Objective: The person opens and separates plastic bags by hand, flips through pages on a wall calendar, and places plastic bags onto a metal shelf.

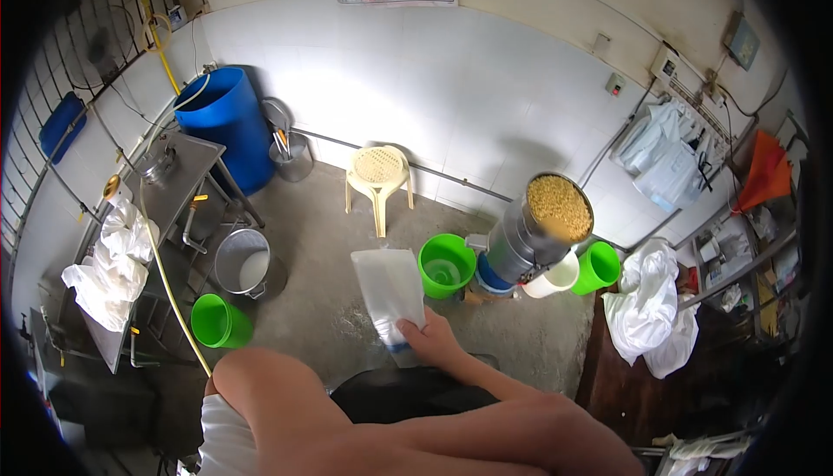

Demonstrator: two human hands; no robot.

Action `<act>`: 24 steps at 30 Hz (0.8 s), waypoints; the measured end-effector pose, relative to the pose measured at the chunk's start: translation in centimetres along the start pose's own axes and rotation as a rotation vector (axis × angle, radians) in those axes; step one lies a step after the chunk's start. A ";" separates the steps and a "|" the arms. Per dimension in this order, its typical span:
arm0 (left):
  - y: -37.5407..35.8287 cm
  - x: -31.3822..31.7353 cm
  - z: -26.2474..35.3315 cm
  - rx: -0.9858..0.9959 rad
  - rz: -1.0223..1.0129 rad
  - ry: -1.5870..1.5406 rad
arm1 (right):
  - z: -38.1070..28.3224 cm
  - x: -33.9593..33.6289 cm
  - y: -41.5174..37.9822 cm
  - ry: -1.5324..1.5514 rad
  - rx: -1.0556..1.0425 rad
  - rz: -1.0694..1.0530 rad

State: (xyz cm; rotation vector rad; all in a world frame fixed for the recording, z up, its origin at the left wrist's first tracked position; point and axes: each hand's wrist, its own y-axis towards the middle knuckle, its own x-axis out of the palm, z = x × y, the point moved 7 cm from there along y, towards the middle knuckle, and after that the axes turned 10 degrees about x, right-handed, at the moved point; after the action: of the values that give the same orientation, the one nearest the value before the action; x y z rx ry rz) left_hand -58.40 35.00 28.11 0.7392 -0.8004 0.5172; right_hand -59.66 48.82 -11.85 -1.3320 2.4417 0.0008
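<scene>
My right hand is closed on the lower end of a flat, translucent plastic bag, thumb lying over its face. A narrow blue band shows across the bag near my fingers. The bag is held out in front of me above the concrete floor. Just past its right edge stands a green bucket. My bent left arm shows at the lower left, but the left hand itself is out of sight.
A metal hopper heaped with yellow grains stands right, beside a white bucket. Ahead is a plastic stool. Leftward are a metal pot, green bucket, blue barrel, hose and steel table.
</scene>
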 end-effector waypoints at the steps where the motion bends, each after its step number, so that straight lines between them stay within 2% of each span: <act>1: 1.1 0.2 -0.6 -0.001 0.017 0.009 | -0.4 -0.3 1.1 -0.003 -0.007 -0.026; 8: 6.4 0.0 -5.0 0.013 0.116 0.049 | -1.4 -3.0 7.7 0.057 -0.041 -0.093; 15: 9.6 -2.5 -8.7 0.104 -0.099 -0.161 | -1.4 -5.1 11.5 0.032 0.004 -0.081; 17: 11.4 -2.0 -7.5 0.113 -0.161 -0.236 | -1.2 -5.4 12.7 -0.001 -0.033 -0.072; 19: 13.3 -1.1 -6.5 -0.242 -0.050 -0.069 | 0.0 -5.3 13.8 -0.036 -0.012 -0.046; 20: 14.3 -1.9 -7.4 -0.237 -0.062 -0.070 | -0.1 -5.1 14.5 -0.039 -0.023 -0.039; 22: 16.2 -2.5 -6.6 0.224 -0.344 -0.326 | -0.1 -4.9 15.2 0.068 -0.011 -0.040; 23: 16.2 -3.2 -6.4 0.219 -0.340 -0.340 | -0.3 -4.9 15.5 0.061 -0.001 -0.030; 24: 16.2 -4.1 -6.6 0.119 -0.266 -0.370 | -0.8 -4.9 15.7 0.029 -0.014 -0.010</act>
State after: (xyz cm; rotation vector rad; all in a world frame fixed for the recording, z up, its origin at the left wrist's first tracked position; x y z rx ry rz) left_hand -68.57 49.82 28.05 1.0536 -1.0007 0.1890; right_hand -70.30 61.45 -12.25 -1.3594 2.4631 -0.0038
